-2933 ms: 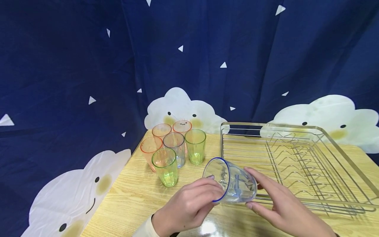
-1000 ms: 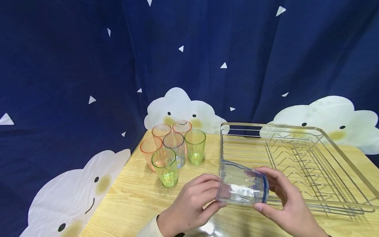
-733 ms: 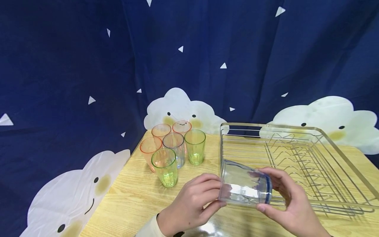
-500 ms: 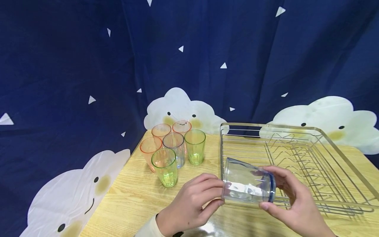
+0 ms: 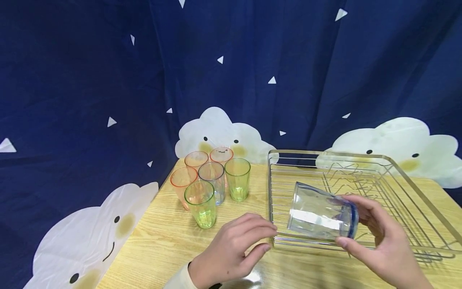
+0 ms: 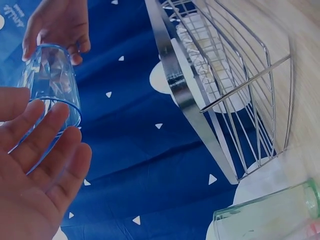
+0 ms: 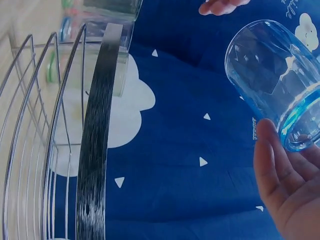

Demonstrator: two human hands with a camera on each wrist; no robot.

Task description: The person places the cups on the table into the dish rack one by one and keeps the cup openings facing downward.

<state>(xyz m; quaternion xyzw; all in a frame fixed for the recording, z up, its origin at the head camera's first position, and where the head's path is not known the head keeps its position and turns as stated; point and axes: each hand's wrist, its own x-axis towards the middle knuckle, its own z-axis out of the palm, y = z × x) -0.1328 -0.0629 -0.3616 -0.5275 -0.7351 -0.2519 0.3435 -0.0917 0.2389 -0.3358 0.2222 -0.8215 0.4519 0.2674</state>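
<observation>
Blue glass (image 5: 319,212) shifted rightward, gripped by right hand (image 5: 391,249); left hand (image 5: 236,249) relaxed, now apart.

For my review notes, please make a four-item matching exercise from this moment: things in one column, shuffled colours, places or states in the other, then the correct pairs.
1. left grip
2. right grip
3. wire rack
4. curtain

A. metal, on the wood-grain table
B. dark blue with white clouds
C. holding one end of a blue-tinted glass
D. loosely extended, holding nothing

Pairs: 1-D, 2-C, 3-A, 4-B
</observation>
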